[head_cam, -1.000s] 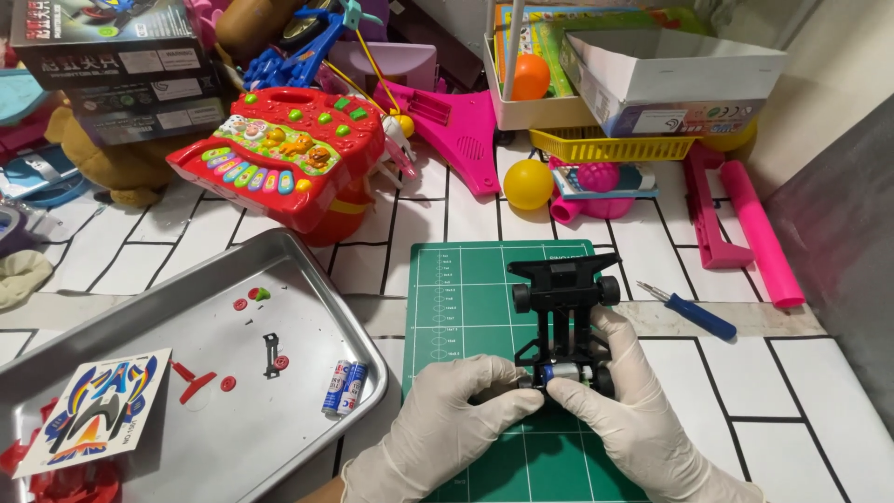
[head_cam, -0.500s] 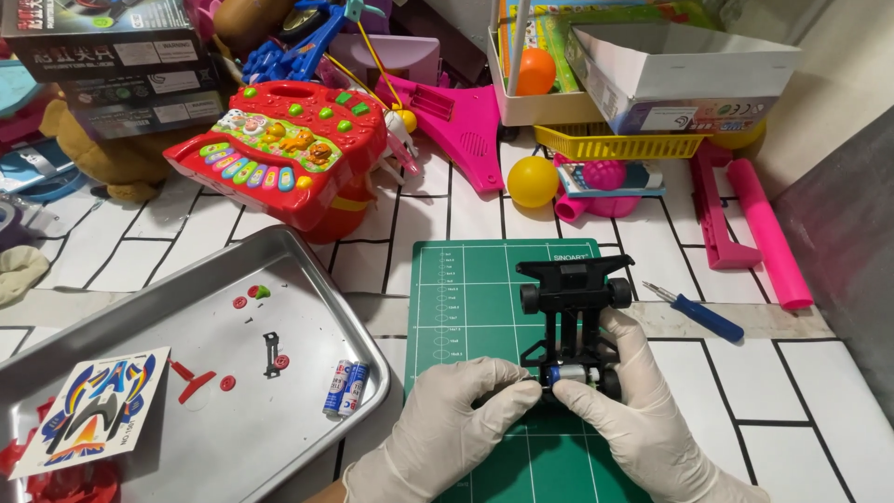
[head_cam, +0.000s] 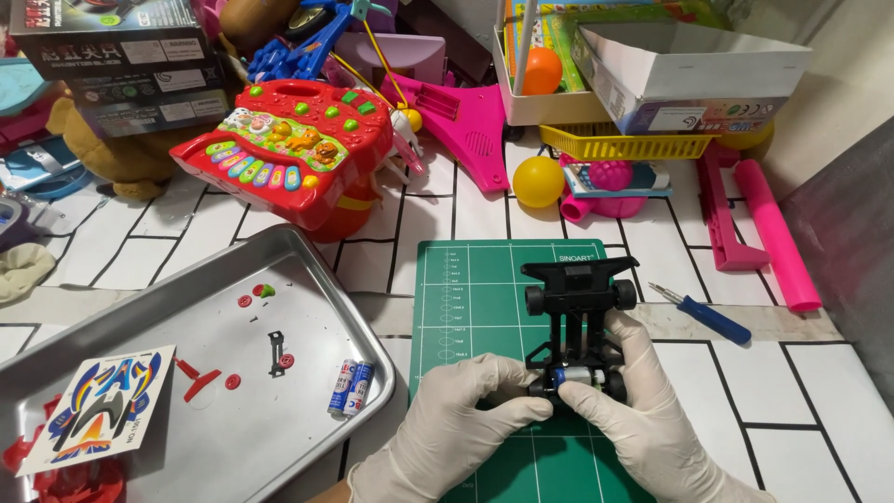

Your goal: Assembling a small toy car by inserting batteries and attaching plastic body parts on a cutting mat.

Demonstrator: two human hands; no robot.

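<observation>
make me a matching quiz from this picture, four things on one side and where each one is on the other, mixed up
Things:
1. black toy car frame
2. two batteries
3. blue screwdriver
4. yellow ball

Places:
A. in the metal tray
B. on the white tiles, right of the green mat
C. on the green mat, held by the left hand and right hand
D. beside the pink toy guitar

Pairs: 1-C, 2-A, 3-B, 4-D

Single head cam, looking down.
It sits on my head, tilted steeply forward, close over my hands (head_cam: 549,419) and the mat (head_cam: 466,307).
</observation>
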